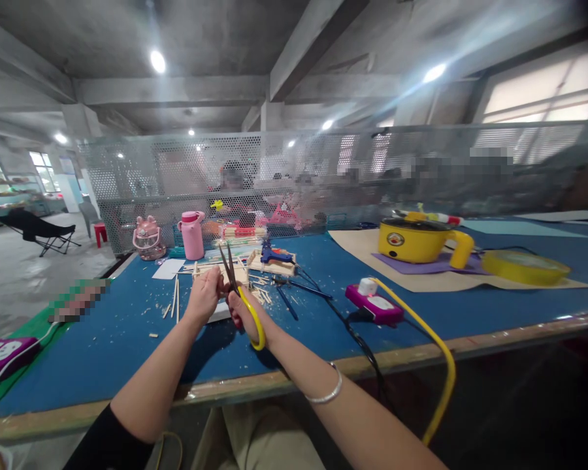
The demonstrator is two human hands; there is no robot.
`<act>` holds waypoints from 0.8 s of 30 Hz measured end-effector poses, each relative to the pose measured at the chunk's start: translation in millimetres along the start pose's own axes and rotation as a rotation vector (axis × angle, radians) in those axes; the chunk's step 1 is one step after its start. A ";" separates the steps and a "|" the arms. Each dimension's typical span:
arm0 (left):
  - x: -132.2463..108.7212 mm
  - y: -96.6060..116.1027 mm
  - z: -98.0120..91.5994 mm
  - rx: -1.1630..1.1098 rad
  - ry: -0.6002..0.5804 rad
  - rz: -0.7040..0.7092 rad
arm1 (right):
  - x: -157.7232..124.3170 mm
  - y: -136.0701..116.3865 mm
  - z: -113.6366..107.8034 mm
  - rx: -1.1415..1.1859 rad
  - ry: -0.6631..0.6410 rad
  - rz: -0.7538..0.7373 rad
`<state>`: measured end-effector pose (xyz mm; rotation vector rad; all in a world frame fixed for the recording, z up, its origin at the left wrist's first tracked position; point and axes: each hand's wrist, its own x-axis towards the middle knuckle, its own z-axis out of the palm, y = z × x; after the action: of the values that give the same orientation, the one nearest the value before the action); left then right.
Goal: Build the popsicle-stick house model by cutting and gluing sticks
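Observation:
My right hand (pixel 242 308) is closed round the handles of a pair of scissors (pixel 255 320) with yellow grips. The dark blades point up and away, slightly parted. Close beside them is my left hand (pixel 206 294), its fingers pinched together; what they hold, if anything, is hidden. Both hands are above the blue table (pixel 132 359). Thin wooden sticks (pixel 176 297) and short cut pieces lie around them. Just beyond my hands, a blue glue gun (pixel 274 254) rests on a small wooden frame (pixel 257 262). Part of a white block (pixel 219 313) shows beneath my hands.
A dark-handled tool (pixel 304 287) lies to the right. Farther right are a purple power strip (pixel 375 305) with a yellow cable (pixel 445 365), a yellow electric pot (pixel 406 241) and a tape roll (pixel 524 269). A pink flask (pixel 192 236) stands before the mesh partition (pixel 176 170).

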<state>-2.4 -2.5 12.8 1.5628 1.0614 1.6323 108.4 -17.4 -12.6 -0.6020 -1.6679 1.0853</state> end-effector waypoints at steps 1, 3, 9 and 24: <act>0.2 -1.0 -0.4 -0.010 -0.006 0.004 | 0.4 -0.3 0.1 0.029 0.015 0.014; 0.4 -2.7 -1.3 0.003 -0.017 0.032 | 1.2 -1.6 -0.1 0.075 0.045 0.030; -1.6 -0.5 -2.6 0.080 0.015 0.087 | 0.7 -2.0 -4.1 0.028 0.013 -0.024; -4.6 7.5 -6.0 0.325 -0.006 0.199 | 1.7 -7.9 -7.4 -0.094 -0.119 -0.185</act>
<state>-7.3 -10.8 17.3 1.9363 1.2504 1.6422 115.5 -17.0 -4.3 -0.4394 -1.8472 0.9286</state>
